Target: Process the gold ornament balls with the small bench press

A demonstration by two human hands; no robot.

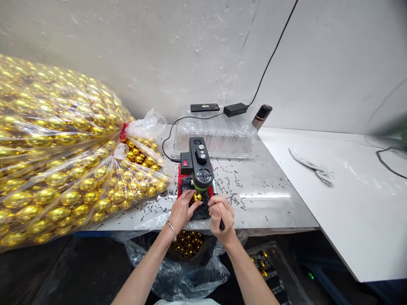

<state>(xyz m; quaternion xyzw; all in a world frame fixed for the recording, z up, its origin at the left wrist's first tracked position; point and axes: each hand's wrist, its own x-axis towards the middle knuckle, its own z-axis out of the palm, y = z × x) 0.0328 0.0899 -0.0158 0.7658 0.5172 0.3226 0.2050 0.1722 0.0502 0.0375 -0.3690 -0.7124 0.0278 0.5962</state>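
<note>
A shiny gold ball (pixel 197 197) is pinched between the thumb and fingers of my left hand (pixel 184 208), just below the round head of a black machine (pixel 202 163). My right hand (pixel 221 215) is closed around the black handle of a thin metal rod (pixel 214 186), to the right of the machine. Under the machine lies a red and black mat (pixel 200 212). Below the table edge, an open clear plastic bag (pixel 178 275) holds many gold balls (pixel 188 244).
Large clear sacks of gold balls (pixel 57 169) fill the left side. Behind the machine stand a clear plastic box (pixel 216 137), a power adapter (pixel 235 109) and a spray can (pixel 262 117). Black scraps (pixel 229 182) litter the table; a glove-like white item (pixel 313 167) lies right.
</note>
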